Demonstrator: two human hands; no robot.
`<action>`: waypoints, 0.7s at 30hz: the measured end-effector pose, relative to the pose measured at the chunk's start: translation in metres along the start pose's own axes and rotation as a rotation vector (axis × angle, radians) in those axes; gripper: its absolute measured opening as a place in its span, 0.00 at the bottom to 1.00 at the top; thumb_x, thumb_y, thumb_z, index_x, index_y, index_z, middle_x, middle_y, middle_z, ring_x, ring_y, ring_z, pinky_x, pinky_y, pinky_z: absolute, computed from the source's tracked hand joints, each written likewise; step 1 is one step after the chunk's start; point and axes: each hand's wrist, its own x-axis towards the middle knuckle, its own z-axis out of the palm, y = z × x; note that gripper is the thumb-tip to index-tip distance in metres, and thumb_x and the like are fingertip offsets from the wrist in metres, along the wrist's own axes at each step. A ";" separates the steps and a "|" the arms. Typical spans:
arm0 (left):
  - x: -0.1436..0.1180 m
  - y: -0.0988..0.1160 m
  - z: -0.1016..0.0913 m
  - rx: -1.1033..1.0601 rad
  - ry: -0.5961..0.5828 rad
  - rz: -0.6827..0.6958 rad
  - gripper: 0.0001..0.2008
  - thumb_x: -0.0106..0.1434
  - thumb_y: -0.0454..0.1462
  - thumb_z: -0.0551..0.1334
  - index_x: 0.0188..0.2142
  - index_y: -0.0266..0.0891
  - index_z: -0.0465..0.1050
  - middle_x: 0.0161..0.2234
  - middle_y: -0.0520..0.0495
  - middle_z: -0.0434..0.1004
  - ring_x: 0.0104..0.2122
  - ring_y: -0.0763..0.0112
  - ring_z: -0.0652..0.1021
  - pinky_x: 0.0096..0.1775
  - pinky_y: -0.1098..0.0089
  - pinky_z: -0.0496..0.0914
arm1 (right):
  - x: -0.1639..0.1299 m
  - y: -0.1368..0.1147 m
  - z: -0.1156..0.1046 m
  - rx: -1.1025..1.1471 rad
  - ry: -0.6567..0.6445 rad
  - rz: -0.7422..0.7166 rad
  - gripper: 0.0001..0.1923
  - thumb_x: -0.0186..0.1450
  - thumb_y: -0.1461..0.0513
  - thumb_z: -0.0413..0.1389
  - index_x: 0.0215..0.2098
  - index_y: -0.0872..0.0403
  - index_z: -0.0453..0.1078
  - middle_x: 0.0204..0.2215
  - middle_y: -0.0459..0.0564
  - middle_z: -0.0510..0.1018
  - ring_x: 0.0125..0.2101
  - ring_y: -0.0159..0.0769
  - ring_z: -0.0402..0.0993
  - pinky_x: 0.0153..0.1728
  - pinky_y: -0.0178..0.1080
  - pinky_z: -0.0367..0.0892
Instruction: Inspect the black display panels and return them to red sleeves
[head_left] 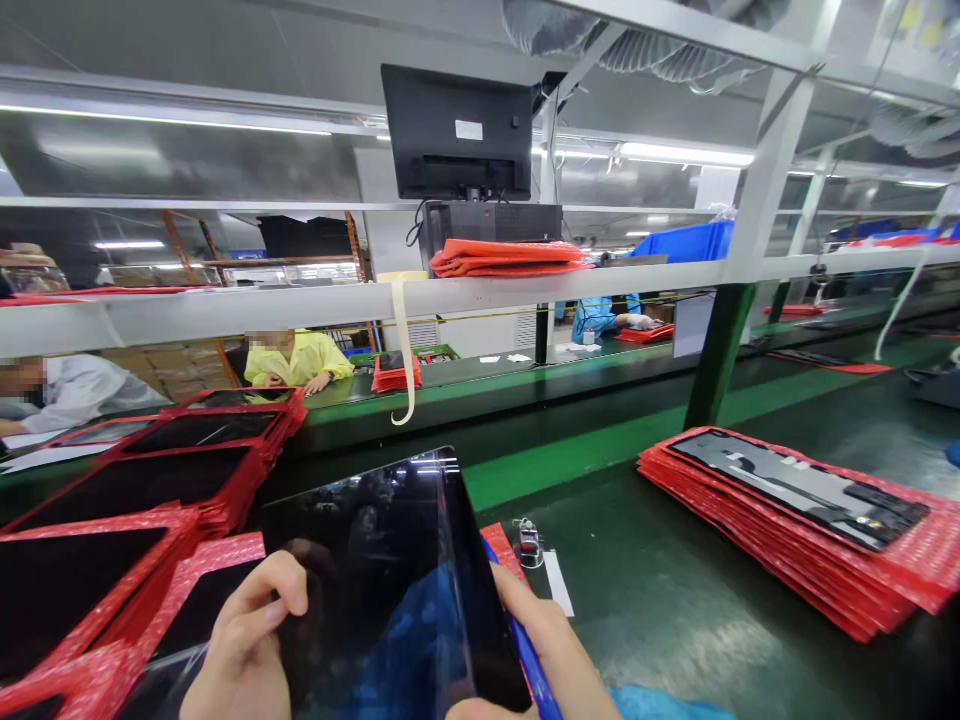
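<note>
The right hand (559,645) clasps a tablet (375,600), best steadied by its edges, and blue pen (531,668), while the left hand (244,640) curls, hold unclear.

No legible lettering, white label (469,130) on the black monitor (442,105) (any print too small)
</note>
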 end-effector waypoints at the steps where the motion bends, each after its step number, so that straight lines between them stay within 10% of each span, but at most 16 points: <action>1: 0.001 -0.002 -0.001 0.011 0.003 0.026 0.10 0.41 0.42 0.62 0.13 0.42 0.64 0.18 0.51 0.62 0.22 0.67 0.65 0.25 0.66 0.60 | -0.001 0.001 0.001 -0.051 0.036 -0.072 0.28 0.64 0.56 0.57 0.62 0.42 0.61 0.46 0.45 0.81 0.47 0.45 0.78 0.49 0.39 0.72; 8: 0.004 -0.009 -0.007 0.082 -0.028 0.246 0.09 0.44 0.40 0.60 0.12 0.42 0.66 0.15 0.51 0.64 0.19 0.68 0.65 0.23 0.65 0.58 | 0.006 0.020 0.002 -0.184 0.081 -0.405 0.44 0.62 0.54 0.60 0.68 0.41 0.40 0.64 0.46 0.62 0.62 0.44 0.59 0.58 0.47 0.64; 14: 0.009 -0.007 -0.004 0.175 -0.131 0.624 0.13 0.50 0.39 0.60 0.12 0.42 0.67 0.10 0.55 0.65 0.12 0.74 0.65 0.16 0.69 0.56 | 0.015 0.054 0.006 -0.422 0.155 -0.876 0.44 0.60 0.65 0.62 0.66 0.35 0.46 0.61 0.44 0.66 0.61 0.48 0.60 0.59 0.55 0.58; 21: 0.009 -0.010 -0.007 0.208 -0.233 0.775 0.14 0.53 0.41 0.64 0.13 0.43 0.71 0.09 0.57 0.67 0.09 0.77 0.67 0.13 0.76 0.60 | 0.004 0.062 0.005 -0.405 0.376 -0.970 0.35 0.60 0.68 0.62 0.61 0.40 0.58 0.53 0.48 0.77 0.57 0.48 0.68 0.53 0.51 0.70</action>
